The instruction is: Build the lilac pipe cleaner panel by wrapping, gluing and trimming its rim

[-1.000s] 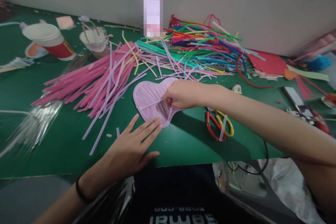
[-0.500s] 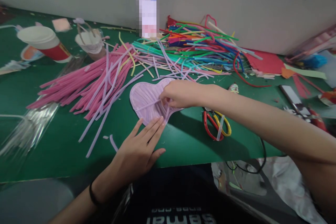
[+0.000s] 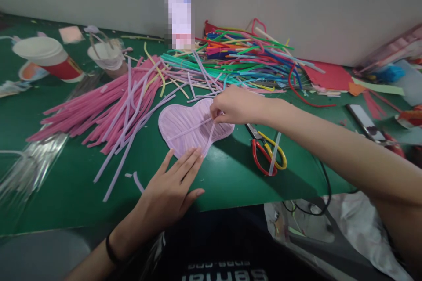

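Right grip (image 3: 234,104) shifted rightward | pinched on lilac strip (image 3: 191,129) | left grip (image 3: 174,183) flat, touching panel (image 3: 178,116)

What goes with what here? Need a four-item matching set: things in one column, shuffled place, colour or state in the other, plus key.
Things:
1. left hand
2. right hand
3. scissors
4. pink strips

Matches:
A. partly under loose lilac strips
B. pinching a thin lilac strip
C. palm down at the near edge of the lilac piece
D. red and yellow handles

Pairs: 1-C, 2-B, 3-D, 4-A
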### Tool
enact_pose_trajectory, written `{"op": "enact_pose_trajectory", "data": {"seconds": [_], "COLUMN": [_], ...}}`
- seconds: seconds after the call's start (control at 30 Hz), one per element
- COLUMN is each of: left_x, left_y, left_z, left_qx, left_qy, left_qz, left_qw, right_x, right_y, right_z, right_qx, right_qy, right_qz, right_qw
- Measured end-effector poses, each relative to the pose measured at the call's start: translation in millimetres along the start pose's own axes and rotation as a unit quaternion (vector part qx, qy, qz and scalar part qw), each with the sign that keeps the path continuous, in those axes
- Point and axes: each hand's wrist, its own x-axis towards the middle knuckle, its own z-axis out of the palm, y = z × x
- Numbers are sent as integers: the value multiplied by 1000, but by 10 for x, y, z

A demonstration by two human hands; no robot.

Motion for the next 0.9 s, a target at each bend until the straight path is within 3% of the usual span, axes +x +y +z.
{"op": "enact_pose_trajectory", "data": {"seconds": [0.33, 0.9], "left_x": [193, 186], "left_y": [37, 41], "left_z": [74, 81], "left_qx": [1, 9], "left_qy": [10, -9], "left_qz": [11, 20], "left_qw": [1000, 1000], "right_x": [25, 33], "right_y": [-65, -92], "right_z": [66, 63], "right_qx": [-28, -16], "right_qy": [-7, -8], "right_qz": [26, 36], "right_qw": [999, 999]}}
